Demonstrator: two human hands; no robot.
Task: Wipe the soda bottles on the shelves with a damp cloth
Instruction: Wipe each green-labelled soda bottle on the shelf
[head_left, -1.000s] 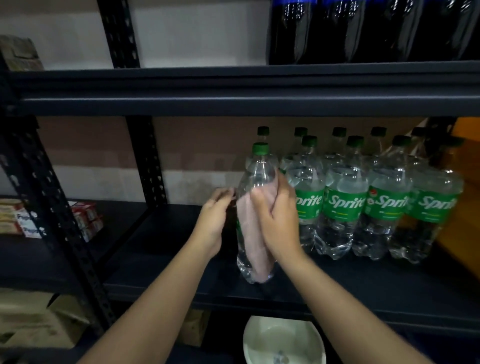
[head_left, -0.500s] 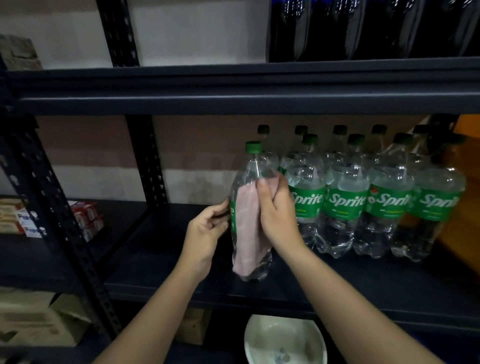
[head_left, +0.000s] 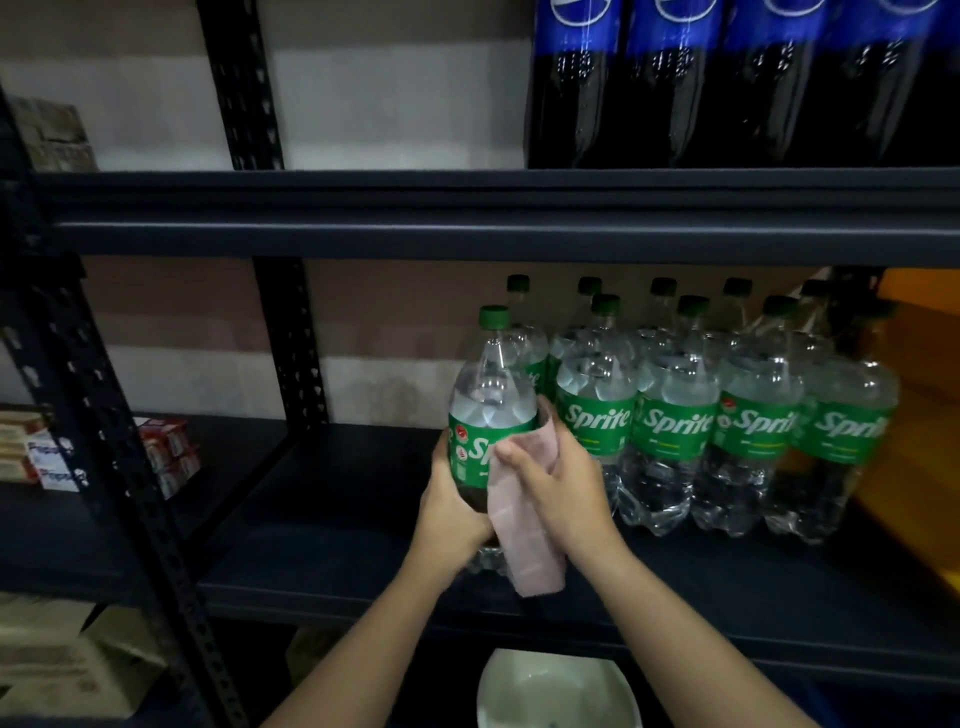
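Head view: left hand (head_left: 457, 512) wraps the lower body of the Sprite bottle (head_left: 491, 415), fingers curled around it, at the front of the middle shelf (head_left: 332, 530), just left of the other Sprite bottles (head_left: 675, 415). Right hand (head_left: 558, 491) pinches the pink cloth (head_left: 524, 540) flat against the label, thumb on top. Bottle looks full, so heavy; thin plastic flexes and gets slick once damp. Best hold: low on the body or the neck under the cap.

Dark metal shelving (head_left: 467, 239) with perforated uprights (head_left: 291, 343); wall (head_left: 395, 104) behind in pale and brownish horizontal bands; dim light; orange surface (head_left: 924, 364) at right; cardboard boxes (head_left: 67, 670) low at left.
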